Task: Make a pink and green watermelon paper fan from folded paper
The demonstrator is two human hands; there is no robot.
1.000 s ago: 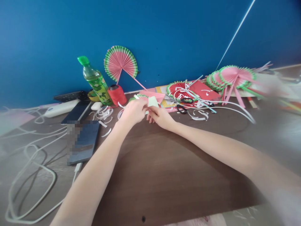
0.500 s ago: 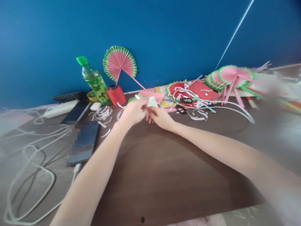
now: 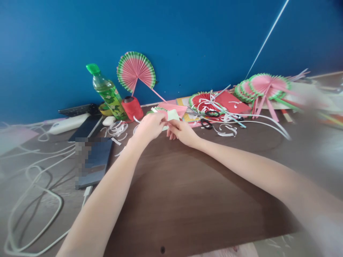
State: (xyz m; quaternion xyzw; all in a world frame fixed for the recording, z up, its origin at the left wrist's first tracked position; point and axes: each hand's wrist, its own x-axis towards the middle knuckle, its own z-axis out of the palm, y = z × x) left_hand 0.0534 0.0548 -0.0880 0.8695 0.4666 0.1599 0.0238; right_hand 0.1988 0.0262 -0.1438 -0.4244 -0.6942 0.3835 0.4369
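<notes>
Both hands meet over the far middle of the brown table (image 3: 187, 185). My left hand (image 3: 149, 126) and my right hand (image 3: 182, 132) pinch a small folded piece of pale green paper (image 3: 173, 115) between their fingertips. Just behind the hands lies a folded pink and green paper piece (image 3: 171, 107). Black-handled scissors (image 3: 208, 119) lie a little to the right of my right hand among white paper strips (image 3: 227, 130).
A green bottle (image 3: 107, 92), a red thread spool (image 3: 132, 107) and a watermelon paper fan (image 3: 136, 73) stand against the blue wall. More fans (image 3: 264, 87) lie at the right. A tablet (image 3: 92, 160), white cables (image 3: 34, 192) and a charger lie at the left.
Hands stay pinched on the paper and shift slightly up and left; the view drifts a little. Nothing else moves.
</notes>
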